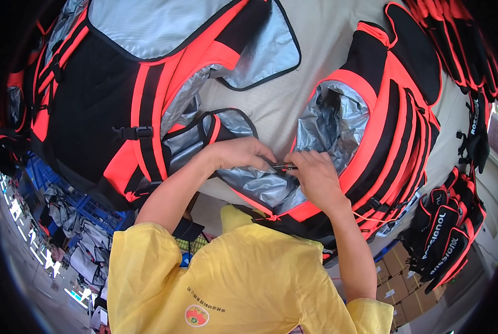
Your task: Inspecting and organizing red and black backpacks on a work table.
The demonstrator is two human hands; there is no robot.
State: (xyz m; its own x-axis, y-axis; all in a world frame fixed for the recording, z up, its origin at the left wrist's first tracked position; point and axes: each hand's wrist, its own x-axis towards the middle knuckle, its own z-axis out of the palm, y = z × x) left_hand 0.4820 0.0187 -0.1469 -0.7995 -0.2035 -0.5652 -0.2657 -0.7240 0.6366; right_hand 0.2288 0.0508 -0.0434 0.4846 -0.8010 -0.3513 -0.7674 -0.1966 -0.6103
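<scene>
My left hand (pixel 243 153) and my right hand (pixel 314 173) meet over the silver-lined opening of a black and orange-red bag. Between their fingertips is a small dark piece (pixel 284 166) with a metallic glint, which both hands pinch; its kind is too small to make out. Just below it lies the crinkled silver lining (pixel 265 186). To the right, the stack of black and orange-red bag parts (pixel 396 139) stands open, silver inside. A lined flap (pixel 235 123) rests beside my left wrist.
A large black and orange-red bag (pixel 93 106) with a black buckle (pixel 132 133) lies on the left of the pale cloth-covered table (pixel 326 33). More bags (pixel 446 228) hang at the right edge. Blue crates (pixel 96 206) stand lower left, cardboard boxes (pixel 404 284) lower right.
</scene>
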